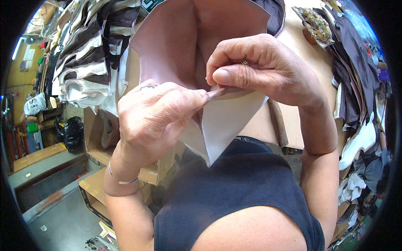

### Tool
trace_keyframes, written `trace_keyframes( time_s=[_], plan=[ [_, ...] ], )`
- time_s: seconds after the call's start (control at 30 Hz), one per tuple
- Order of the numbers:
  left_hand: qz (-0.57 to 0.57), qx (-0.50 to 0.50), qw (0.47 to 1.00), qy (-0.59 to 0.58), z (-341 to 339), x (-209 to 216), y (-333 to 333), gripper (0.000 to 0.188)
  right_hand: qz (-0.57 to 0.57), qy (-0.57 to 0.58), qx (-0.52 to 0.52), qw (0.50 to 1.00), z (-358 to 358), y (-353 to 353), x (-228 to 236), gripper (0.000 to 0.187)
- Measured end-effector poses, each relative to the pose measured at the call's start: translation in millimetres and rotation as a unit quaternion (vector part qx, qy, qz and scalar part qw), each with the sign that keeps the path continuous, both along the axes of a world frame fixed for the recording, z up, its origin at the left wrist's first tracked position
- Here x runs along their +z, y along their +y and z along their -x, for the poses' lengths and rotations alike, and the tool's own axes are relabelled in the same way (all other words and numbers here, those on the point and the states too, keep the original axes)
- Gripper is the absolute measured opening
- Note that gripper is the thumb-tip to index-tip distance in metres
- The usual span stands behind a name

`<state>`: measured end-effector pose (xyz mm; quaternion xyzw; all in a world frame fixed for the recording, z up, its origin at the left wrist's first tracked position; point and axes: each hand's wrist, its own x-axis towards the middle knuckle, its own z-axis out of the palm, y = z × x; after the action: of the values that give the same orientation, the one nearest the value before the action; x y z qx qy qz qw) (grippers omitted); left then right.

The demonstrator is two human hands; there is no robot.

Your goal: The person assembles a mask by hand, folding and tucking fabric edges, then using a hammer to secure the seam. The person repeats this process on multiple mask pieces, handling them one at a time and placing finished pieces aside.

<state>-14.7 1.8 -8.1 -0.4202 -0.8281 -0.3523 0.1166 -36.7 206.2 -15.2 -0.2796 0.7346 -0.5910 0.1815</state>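
Note:
A large sheet of soft leather-like material (167,58), mauve-brown on one face and whitish on the other, lies before me. Its near part is folded and hangs as a pale pointed flap (222,121) over the table's edge. My left hand (157,115) is closed on the folded edge, thumb and forefinger pinching it near the middle. Just to the right, my right hand (255,69) has its thumb and forefinger pinched together at the same edge, the other fingers curled. The fingertips partly hide the fold, so I cannot see whether anything small is between them.
A wooden handle (276,123) lies on the tan tabletop (255,123) to the right. Farther back sits a crusted yellowish lump (317,27). Brown and white cut pieces (90,62) are piled at the left, and dark pieces (349,67) at the right. Cardboard boxes (94,188) stand lower left.

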Motion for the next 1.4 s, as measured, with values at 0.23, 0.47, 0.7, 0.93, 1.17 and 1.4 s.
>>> trace_keyframes(
  time_s=[0.23,0.47,0.7,0.93,1.17,1.4],
  plan=[
    [0.01,-0.015,0.998,0.054,5,-2,-2,0.022,0.003,0.111,-0.055,0.992,-10,-3,-3,0.019],
    [-0.023,0.03,0.998,-0.051,3,-1,-3,0.014,-0.013,0.404,-0.108,0.908,-14,-14,-7,0.021],
    [-0.06,0.057,0.975,-0.207,-2,7,1,0.008,-0.134,0.589,-0.139,0.785,-31,-21,-14,0.047],
    [-0.004,-0.029,0.999,-0.018,4,-3,-5,0.017,-0.012,0.251,-0.115,0.961,-26,-7,-3,0.034],
    [0.023,-0.047,0.996,0.074,5,-5,-4,0.023,-0.009,0.137,0.0,0.991,-5,-4,-4,0.03],
    [0.048,-0.041,0.997,0.039,3,-3,-5,0.02,-0.05,0.2,-0.001,0.978,-11,-7,-11,0.036]
  ],
)
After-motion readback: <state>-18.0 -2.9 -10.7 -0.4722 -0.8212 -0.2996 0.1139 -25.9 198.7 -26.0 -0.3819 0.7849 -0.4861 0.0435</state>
